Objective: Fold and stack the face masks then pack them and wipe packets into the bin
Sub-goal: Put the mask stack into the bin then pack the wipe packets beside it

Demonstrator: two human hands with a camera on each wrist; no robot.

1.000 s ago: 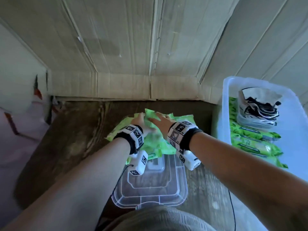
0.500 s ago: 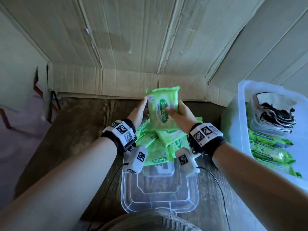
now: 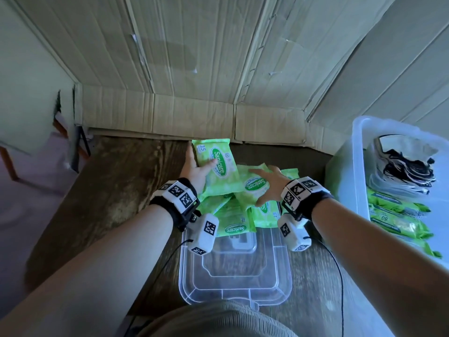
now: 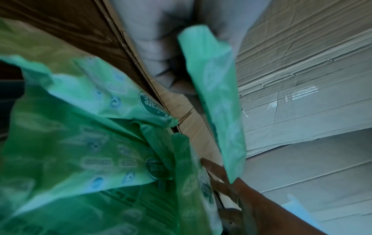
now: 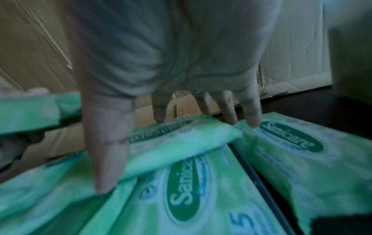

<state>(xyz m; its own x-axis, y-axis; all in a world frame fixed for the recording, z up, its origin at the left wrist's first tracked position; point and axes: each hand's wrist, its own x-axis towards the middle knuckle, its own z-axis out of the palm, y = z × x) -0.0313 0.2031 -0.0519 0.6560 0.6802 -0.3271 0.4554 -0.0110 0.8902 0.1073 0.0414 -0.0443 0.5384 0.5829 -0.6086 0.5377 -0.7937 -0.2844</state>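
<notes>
Left hand (image 3: 195, 172) pinches one packet (image 3: 215, 166); right hand (image 3: 268, 184), fingers spread, lies on the pile (image 3: 233, 215): advise gathering packets square before transfer to the bin (image 3: 359, 152).

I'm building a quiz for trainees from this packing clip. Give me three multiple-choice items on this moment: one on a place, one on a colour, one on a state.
1. Where is the stack of folded black-and-white face masks?
A. in the clear plastic bin
B. on the clear plastic lid
C. in the left hand

2. What colour are the soft wipe packets on the table?
A. blue
B. green
C. red

3. What is the left hand doing?
A. resting empty
B. pressing the lid
C. holding one raised packet

Answers: 1 A, the masks sit inside the bin on the right. 2 B, every packet is green. 3 C, its thumb lies across the raised packet.
</notes>
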